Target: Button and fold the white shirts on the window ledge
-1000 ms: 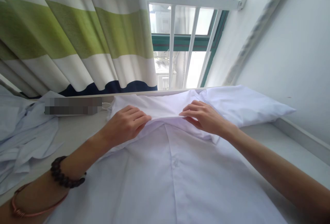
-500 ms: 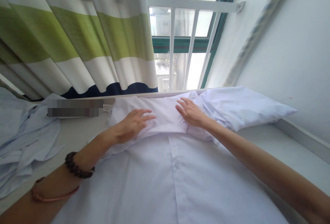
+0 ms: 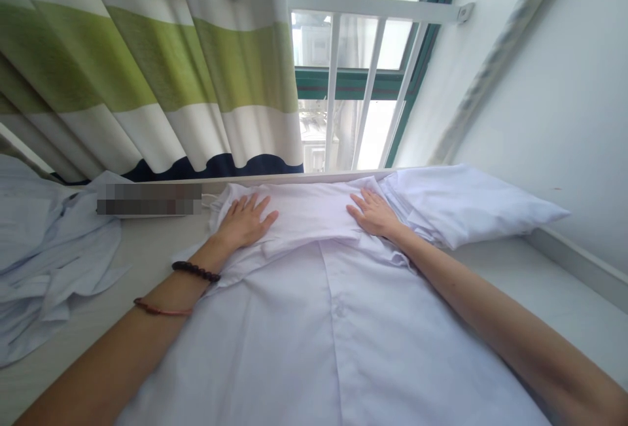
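A white button-front garment (image 3: 289, 328), a shirt or coat, lies spread before me with its placket running down the middle. Its far end is folded over into a flat band (image 3: 309, 207). My left hand (image 3: 246, 220) rests palm down on the left part of this band, fingers spread. On the right part lies my right hand (image 3: 373, 212), also flat with fingers apart. Neither hand grips the cloth. Dark beads (image 3: 196, 271) and a thin reddish bracelet (image 3: 161, 309) circle my left wrist and forearm.
Folded white cloth (image 3: 471, 203) sits at the right by the wall. Crumpled white clothing (image 3: 44, 243) lies at the left, beside a blurred-out long object (image 3: 150, 200). Behind the pale surface (image 3: 147, 236) are a striped curtain (image 3: 171, 66) and a white railing (image 3: 373, 7) before a window.
My left hand has moved slightly up and left and come down flat on the folded band, fingers now spread. My right hand has shifted slightly right and lies flatter. The view has moved a little.
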Tool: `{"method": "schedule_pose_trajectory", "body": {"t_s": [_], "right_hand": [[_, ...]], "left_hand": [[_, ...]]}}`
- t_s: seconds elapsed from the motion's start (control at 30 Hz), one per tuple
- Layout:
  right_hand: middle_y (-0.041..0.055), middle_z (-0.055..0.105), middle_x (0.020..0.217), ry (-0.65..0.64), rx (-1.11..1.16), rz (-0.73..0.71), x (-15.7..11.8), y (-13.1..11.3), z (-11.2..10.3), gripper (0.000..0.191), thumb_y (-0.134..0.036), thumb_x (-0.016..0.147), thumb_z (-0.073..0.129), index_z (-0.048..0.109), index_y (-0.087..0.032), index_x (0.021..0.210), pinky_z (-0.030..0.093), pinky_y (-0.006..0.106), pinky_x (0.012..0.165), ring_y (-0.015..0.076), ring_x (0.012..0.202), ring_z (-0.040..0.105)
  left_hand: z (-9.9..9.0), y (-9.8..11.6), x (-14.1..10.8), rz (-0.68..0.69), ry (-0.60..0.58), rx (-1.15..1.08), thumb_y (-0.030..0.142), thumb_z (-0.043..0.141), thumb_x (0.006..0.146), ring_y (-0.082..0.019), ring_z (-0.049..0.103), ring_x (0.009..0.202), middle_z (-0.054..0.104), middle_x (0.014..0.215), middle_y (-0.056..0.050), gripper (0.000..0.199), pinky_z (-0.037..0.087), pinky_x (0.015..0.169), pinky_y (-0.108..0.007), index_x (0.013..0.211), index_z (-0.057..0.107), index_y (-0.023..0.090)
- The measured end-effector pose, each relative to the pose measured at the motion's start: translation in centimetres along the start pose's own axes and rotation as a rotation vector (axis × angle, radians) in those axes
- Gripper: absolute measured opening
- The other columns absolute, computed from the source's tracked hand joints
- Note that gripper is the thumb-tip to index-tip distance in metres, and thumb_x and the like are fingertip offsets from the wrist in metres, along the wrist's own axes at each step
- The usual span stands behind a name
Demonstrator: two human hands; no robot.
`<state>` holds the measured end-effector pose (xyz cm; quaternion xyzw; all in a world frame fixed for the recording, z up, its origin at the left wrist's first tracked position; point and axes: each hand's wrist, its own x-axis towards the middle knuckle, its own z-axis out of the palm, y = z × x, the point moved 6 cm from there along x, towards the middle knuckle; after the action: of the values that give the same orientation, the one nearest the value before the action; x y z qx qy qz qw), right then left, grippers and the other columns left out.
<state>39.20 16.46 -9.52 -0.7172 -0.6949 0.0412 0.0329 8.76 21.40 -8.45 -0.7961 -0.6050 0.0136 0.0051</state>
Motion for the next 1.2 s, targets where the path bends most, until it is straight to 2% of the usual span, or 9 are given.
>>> {"method": "schedule_pose_trajectory", "body": {"t_s": [0.17, 0.27, 0.33, 0.47, 0.6, 0.77, 0.87, 1.0, 1.2], "right_hand": [[0.0177, 0.016, 0.158, -0.052, -0.016, -0.066, -1.6, -4.8, -1.5, 0.079, -0.064, 0.093, 0.015, 0.026, -0.010, 0.150, 0.010, 0.042, 0.116, 0.0298, 0.146, 0.009], [0.0146, 0.016, 0.158, 0.032, 0.034, -0.229, -2.9, -8.4, -1.5, 0.077, -0.065, 0.093, 0.015, 0.027, -0.015, 0.150, 0.010, 0.043, 0.116, 0.0298, 0.146, 0.009], [0.0130, 0.018, 0.158, 0.028, 0.078, -0.249, -3.4, -9.0, -0.7, 0.074, -0.065, 0.093, 0.015, 0.028, -0.021, 0.150, 0.011, 0.044, 0.116, 0.0299, 0.145, 0.011], [0.0110, 0.017, 0.159, 0.015, 0.128, -0.180, -3.9, -6.8, 0.6, 0.073, -0.069, 0.091, 0.016, 0.028, -0.027, 0.150, 0.011, 0.046, 0.116, 0.0311, 0.145, 0.011], [0.0112, 0.014, 0.159, -0.007, 0.103, -0.063, -4.0, -4.4, 0.5, 0.070, -0.065, 0.093, 0.016, 0.024, -0.025, 0.151, 0.011, 0.045, 0.115, 0.0296, 0.146, 0.009], [0.0167, 0.018, 0.157, -0.020, 0.067, -0.048, -3.7, -6.2, -0.7, 0.075, -0.063, 0.094, 0.015, 0.027, -0.015, 0.150, 0.014, 0.046, 0.115, 0.0325, 0.145, 0.012], [0.0149, 0.017, 0.158, 0.040, 0.072, -0.110, -3.4, -7.8, -0.9, 0.076, -0.064, 0.093, 0.015, 0.026, -0.015, 0.151, 0.013, 0.045, 0.116, 0.0308, 0.145, 0.010], [0.0104, 0.017, 0.159, 0.006, 0.115, -0.138, -3.3, -6.8, 0.5, 0.069, -0.063, 0.094, 0.015, 0.028, -0.025, 0.150, 0.011, 0.044, 0.116, 0.0290, 0.145, 0.012], [0.0128, 0.013, 0.159, 0.005, 0.095, -0.041, -3.3, -3.5, 0.6, 0.066, -0.058, 0.096, 0.016, 0.025, -0.023, 0.151, 0.009, 0.043, 0.116, 0.0269, 0.146, 0.009]], "left_hand": [[-1.6, 0.7, 1.3, -0.018, 0.050, -0.006, 0.051, 0.018, 0.097, -0.029, 0.018, 0.144, 0.027, 0.156, -0.006, 0.061, 0.009, 0.116, -0.050, 0.148, 0.032, 0.022], [-1.6, 0.5, 2.2, -0.015, 0.106, -0.022, 0.049, 0.014, 0.097, -0.029, 0.019, 0.144, 0.026, 0.156, -0.007, 0.062, 0.009, 0.116, -0.051, 0.149, 0.030, 0.018], [-0.9, 0.1, 2.4, 0.002, 0.089, -0.039, 0.050, 0.014, 0.097, -0.030, 0.022, 0.143, 0.025, 0.156, -0.009, 0.064, 0.014, 0.115, -0.051, 0.149, 0.029, 0.016], [0.0, -0.9, 2.3, 0.051, 0.058, -0.059, 0.052, 0.015, 0.096, -0.028, 0.021, 0.144, 0.022, 0.157, -0.008, 0.065, 0.018, 0.115, -0.048, 0.150, 0.026, 0.017], [-0.7, -0.5, 1.5, 0.057, 0.065, -0.052, 0.048, 0.018, 0.097, -0.029, 0.022, 0.143, 0.024, 0.156, -0.011, 0.064, 0.018, 0.115, -0.049, 0.148, 0.030, 0.013], [-1.8, 3.3, -0.9, 0.189, 0.167, -0.006, 0.043, 0.018, 0.099, -0.025, 0.021, 0.144, 0.033, 0.153, -0.009, 0.058, 0.005, 0.117, -0.051, 0.147, 0.035, 0.016], [-1.0, 4.9, -1.8, 0.255, 0.133, -0.028, 0.046, 0.019, 0.099, -0.025, 0.021, 0.144, 0.030, 0.154, -0.005, 0.056, 0.007, 0.116, -0.052, 0.148, 0.033, 0.023], [0.7, 3.3, -1.6, 0.178, 0.007, -0.063, 0.051, 0.017, 0.097, -0.026, 0.015, 0.145, 0.021, 0.158, -0.002, 0.060, 0.009, 0.116, -0.051, 0.150, 0.027, 0.025], [0.6, 0.8, -1.6, 0.137, 0.011, -0.054, 0.053, 0.017, 0.096, -0.026, 0.013, 0.146, 0.020, 0.158, -0.001, 0.061, 0.007, 0.117, -0.049, 0.150, 0.026, 0.026]]}}
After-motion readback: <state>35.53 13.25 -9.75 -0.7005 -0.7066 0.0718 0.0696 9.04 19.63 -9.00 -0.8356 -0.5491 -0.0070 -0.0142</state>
